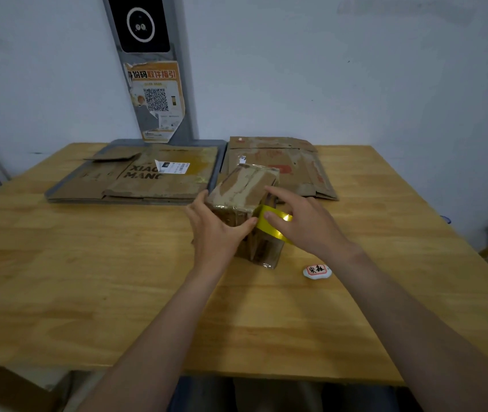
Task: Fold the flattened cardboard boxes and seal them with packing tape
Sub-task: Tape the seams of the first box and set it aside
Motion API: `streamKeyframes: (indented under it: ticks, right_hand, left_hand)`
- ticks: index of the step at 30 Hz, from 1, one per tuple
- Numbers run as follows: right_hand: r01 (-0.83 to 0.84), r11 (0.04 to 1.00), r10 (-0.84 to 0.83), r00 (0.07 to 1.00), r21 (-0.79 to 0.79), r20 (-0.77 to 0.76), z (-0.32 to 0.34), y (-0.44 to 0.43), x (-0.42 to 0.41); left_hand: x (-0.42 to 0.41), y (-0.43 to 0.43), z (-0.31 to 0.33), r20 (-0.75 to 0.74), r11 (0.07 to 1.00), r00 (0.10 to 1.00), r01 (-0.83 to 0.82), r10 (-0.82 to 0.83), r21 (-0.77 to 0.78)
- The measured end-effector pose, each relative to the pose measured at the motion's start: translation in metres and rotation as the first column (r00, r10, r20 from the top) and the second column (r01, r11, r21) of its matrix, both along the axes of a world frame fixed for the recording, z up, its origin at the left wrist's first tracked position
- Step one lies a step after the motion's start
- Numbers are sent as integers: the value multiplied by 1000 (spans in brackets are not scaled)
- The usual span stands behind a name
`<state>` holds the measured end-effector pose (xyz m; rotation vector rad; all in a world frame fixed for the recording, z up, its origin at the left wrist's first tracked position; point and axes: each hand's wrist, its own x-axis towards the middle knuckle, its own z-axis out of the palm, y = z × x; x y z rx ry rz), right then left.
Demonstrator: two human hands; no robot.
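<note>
A small folded cardboard box point(244, 188), worn and covered with old clear tape, stands tilted on the wooden table point(88, 278). My left hand point(216, 230) grips its near left corner, thumb on the front face. A strip of yellow packing tape point(269, 226) runs over the box's right edge, and my right hand point(305, 224) holds the strip there with thumb and fingers. No tape roll shows. Two flattened cardboard boxes lie at the back: a large one point(147, 176) on the left and another point(293, 162) on the right, behind the folded box.
A small white object with a red label point(317, 271) lies on the table to the right of the box. A grey post with a torn orange QR poster point(156, 99) stands against the wall behind the table. The large flattened box lies on a grey tray point(222, 156).
</note>
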<state>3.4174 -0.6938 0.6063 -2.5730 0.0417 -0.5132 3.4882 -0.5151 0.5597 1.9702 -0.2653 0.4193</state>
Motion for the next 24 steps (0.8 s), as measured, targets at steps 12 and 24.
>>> streamKeyframes:
  ticks: [12,24]
  right_hand:
    - [49,895,-17,997,443,-77,29,6,-9]
    - [-214,975,218,974,-65,65,93,-1,-7]
  left_hand:
    - [15,21,84,193,955,948,213,-253,205]
    - [8,15,160,185,630,747,370,-639,682]
